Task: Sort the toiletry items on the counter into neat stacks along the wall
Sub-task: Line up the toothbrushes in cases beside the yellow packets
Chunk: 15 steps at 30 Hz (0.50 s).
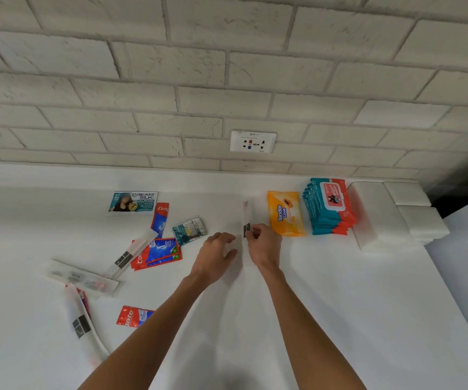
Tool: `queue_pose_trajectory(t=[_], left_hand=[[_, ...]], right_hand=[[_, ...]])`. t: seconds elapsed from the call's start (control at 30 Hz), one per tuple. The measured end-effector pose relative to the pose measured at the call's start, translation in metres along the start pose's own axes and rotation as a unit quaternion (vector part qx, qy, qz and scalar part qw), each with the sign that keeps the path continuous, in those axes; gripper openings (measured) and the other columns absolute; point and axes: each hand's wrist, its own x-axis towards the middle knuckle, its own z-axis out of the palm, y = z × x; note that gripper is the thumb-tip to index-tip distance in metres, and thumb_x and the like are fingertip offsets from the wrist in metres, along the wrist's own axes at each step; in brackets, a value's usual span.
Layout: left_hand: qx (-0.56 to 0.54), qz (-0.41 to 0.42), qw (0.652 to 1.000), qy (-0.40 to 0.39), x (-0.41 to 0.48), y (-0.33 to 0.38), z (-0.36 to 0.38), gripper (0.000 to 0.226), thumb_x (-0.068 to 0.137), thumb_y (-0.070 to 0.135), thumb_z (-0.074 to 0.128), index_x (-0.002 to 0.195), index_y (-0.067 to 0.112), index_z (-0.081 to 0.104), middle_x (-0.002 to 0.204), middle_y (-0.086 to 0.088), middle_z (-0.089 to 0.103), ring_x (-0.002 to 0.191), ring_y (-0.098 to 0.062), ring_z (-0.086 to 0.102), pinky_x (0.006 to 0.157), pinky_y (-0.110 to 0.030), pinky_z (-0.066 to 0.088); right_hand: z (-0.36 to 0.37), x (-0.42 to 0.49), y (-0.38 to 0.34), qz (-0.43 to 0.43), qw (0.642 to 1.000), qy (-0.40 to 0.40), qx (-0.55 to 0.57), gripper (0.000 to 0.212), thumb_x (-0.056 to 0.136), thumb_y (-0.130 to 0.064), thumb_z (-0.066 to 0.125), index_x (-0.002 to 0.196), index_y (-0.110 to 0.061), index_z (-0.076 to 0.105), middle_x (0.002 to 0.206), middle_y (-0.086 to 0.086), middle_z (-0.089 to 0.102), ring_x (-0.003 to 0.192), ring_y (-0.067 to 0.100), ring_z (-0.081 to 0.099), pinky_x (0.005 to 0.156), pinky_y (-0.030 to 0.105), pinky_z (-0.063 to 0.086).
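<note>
Pinching the long white translucent toothbrush packet at its dark label, the right hand has its thumb and fingertips closed on the wrapper. The left hand sits just beside it with half-bent fingers; whether it touches the packet cannot be told. The packet lies near the white counter's back edge, just left of an orange wipes pack and a teal-and-red wipes stack. Red-and-blue toothpaste sachets lie towards the left edge.
</note>
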Motion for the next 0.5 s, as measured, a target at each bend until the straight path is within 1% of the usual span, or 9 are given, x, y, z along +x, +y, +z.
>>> queue_pose_trajectory(t=[0.03, 0.07, 0.13, 0.2, 0.27, 0.3, 0.37, 0.43, 0.5], left_hand=[[0.018, 0.015, 1.000, -0.010, 0.002, 0.000, 0.001, 0.042, 0.097, 0.028, 0.067, 0.137, 0.022, 0.060, 0.136, 0.001, 0.062, 0.120, -0.020, 0.058, 0.099, -0.030, 0.049], [0.033, 0.026, 0.999, -0.021, 0.003, 0.000, 0.002, 0.046, 0.097, 0.029, 0.067, 0.141, 0.023, 0.057, 0.141, 0.001, 0.058, 0.126, -0.021, 0.054, 0.103, -0.033, 0.049], [0.068, 0.055, 0.996, -0.031, 0.005, 0.000, 0.005, 0.054, 0.096, 0.031, 0.068, 0.146, 0.023, 0.051, 0.148, 0.002, 0.052, 0.135, -0.022, 0.048, 0.108, -0.040, 0.047], [0.103, 0.085, 0.990, -0.045, 0.008, -0.001, 0.009, 0.061, 0.096, 0.036, 0.067, 0.152, 0.025, 0.043, 0.156, 0.004, 0.044, 0.146, -0.023, 0.037, 0.113, -0.045, 0.043], [0.125, 0.098, 0.985, -0.075, 0.010, -0.004, 0.012, 0.069, 0.097, 0.041, 0.065, 0.157, 0.028, 0.033, 0.164, 0.007, 0.033, 0.155, -0.023, 0.022, 0.121, -0.046, 0.034], [0.138, 0.105, 0.981, -0.086, 0.011, -0.006, 0.014, 0.072, 0.098, 0.044, 0.063, 0.159, 0.030, 0.029, 0.166, 0.009, 0.028, 0.157, -0.023, 0.017, 0.122, -0.046, 0.030], [0.168, 0.120, 0.974, -0.098, 0.013, -0.010, 0.017, 0.073, 0.099, 0.049, 0.059, 0.161, 0.030, 0.025, 0.168, 0.010, 0.023, 0.158, -0.024, 0.012, 0.124, -0.046, 0.028], [0.181, 0.120, 0.971, -0.103, 0.015, -0.013, 0.018, 0.073, 0.100, 0.053, 0.054, 0.162, 0.029, 0.024, 0.168, 0.011, 0.021, 0.158, -0.025, 0.009, 0.125, -0.046, 0.026], [0.187, 0.114, 0.970, -0.102, 0.017, -0.013, 0.017, 0.072, 0.101, 0.057, 0.049, 0.162, 0.029, 0.023, 0.169, 0.011, 0.019, 0.159, -0.023, 0.007, 0.126, -0.044, 0.023]], right_hand=[[0.000, 0.001, 0.000, -0.001, 1.000, 0.000, -0.024, 0.013, 0.098, -0.024, 0.072, 0.108, -0.018, 0.076, 0.099, -0.001, 0.078, 0.091, 0.019, 0.074, 0.082, 0.038, 0.063], [0.000, 0.001, 0.001, -0.007, 0.999, 0.003, -0.047, 0.013, 0.099, -0.025, 0.071, 0.110, -0.019, 0.074, 0.101, -0.001, 0.076, 0.094, 0.021, 0.073, 0.083, 0.042, 0.063], [-0.001, -0.003, 0.002, -0.026, 0.996, 0.010, -0.089, 0.015, 0.100, -0.026, 0.068, 0.114, -0.020, 0.070, 0.105, 0.000, 0.074, 0.099, 0.024, 0.072, 0.083, 0.045, 0.062], [-0.004, -0.010, 0.002, -0.048, 0.991, 0.015, -0.122, 0.021, 0.102, -0.026, 0.065, 0.121, -0.019, 0.065, 0.114, 0.002, 0.071, 0.104, 0.025, 0.069, 0.085, 0.044, 0.061], [-0.006, -0.020, 0.005, -0.067, 0.988, 0.013, -0.139, 0.024, 0.104, -0.025, 0.062, 0.128, -0.020, 0.062, 0.122, 0.003, 0.068, 0.110, 0.026, 0.067, 0.087, 0.044, 0.061], [-0.007, -0.025, 0.007, -0.078, 0.986, 0.008, -0.147, 0.025, 0.105, -0.024, 0.060, 0.130, -0.020, 0.062, 0.126, 0.004, 0.067, 0.113, 0.026, 0.066, 0.090, 0.043, 0.060], [-0.008, -0.035, 0.015, -0.110, 0.978, -0.009, -0.174, 0.029, 0.106, -0.024, 0.057, 0.135, -0.018, 0.061, 0.134, 0.003, 0.065, 0.122, 0.023, 0.062, 0.099, 0.038, 0.057], [-0.006, -0.044, 0.025, -0.138, 0.969, -0.023, -0.202, 0.038, 0.106, -0.025, 0.058, 0.144, -0.016, 0.058, 0.144, 0.002, 0.061, 0.133, 0.020, 0.055, 0.106, 0.033, 0.052], [-0.004, -0.048, 0.032, -0.156, 0.962, -0.032, -0.220, 0.045, 0.106, -0.026, 0.059, 0.150, -0.015, 0.054, 0.151, 0.003, 0.056, 0.140, 0.019, 0.050, 0.112, 0.032, 0.049]])
